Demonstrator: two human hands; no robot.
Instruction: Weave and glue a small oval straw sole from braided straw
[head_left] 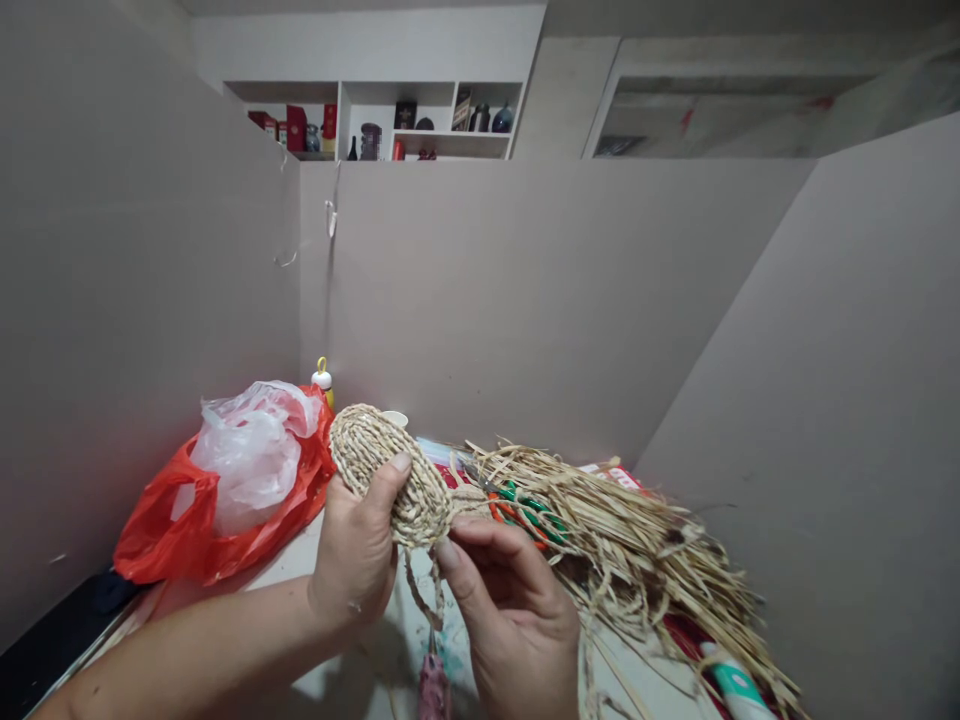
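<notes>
An oval coiled straw sole, made of rows of twisted straw cord, is held up above the table. My left hand wraps around its side, the thumb pressed flat on the face. At the lower right end, my right hand pinches the edge with thumb and forefinger; a strand of straw cord runs away to the right there. A loop of braided cord hangs below the sole. Under it lies a tool with a pink wrapped handle, its tip near the loop.
A large bundle of dry straw covers the table's right side, with green-handled scissors and orange handles among it. At left sits a red plastic bag with a clear bag. A white-and-green tube lies front right. Grey partitions surround the table.
</notes>
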